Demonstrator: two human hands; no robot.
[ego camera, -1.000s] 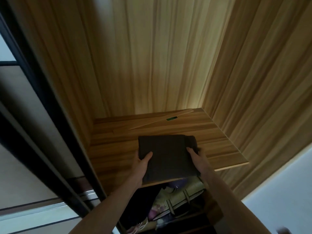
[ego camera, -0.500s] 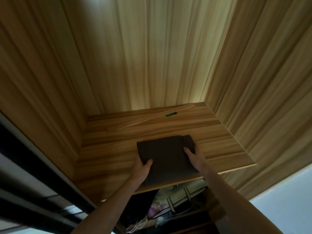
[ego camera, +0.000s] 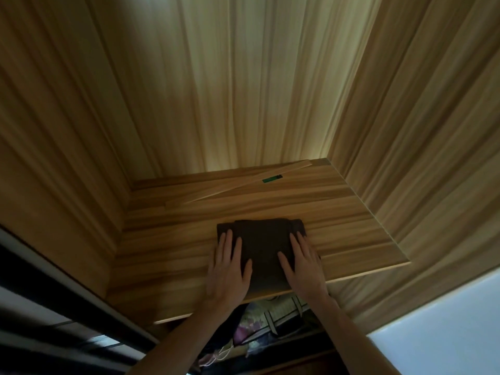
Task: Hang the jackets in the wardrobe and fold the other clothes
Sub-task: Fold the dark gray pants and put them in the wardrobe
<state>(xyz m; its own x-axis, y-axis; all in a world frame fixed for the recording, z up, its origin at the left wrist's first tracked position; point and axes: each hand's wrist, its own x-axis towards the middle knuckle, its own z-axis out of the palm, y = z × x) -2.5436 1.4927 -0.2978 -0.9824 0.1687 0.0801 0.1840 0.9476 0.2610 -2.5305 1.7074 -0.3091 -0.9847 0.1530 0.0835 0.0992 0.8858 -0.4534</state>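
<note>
Since a second ago both hands have slid the dark brown folded square garment deeper onto the striped wooden wardrobe shelf, and their pinch on its near corners has given way to flat palms. Left hand lies with straight fingers on the garment's left margin, partly on the shelf; right hand lies likewise on its right margin; neither grasps anything. Garment rests flat near the shelf's front edge, its near side at or just over that edge, roughly square, so no long axis shows. It lies directly ahead of both palms, equally near to each; any further push would run towards the shelf's back. Behind the garment lie a pale wooden strip and a small green tag. Below the shelf, bags are dimly visible
</note>
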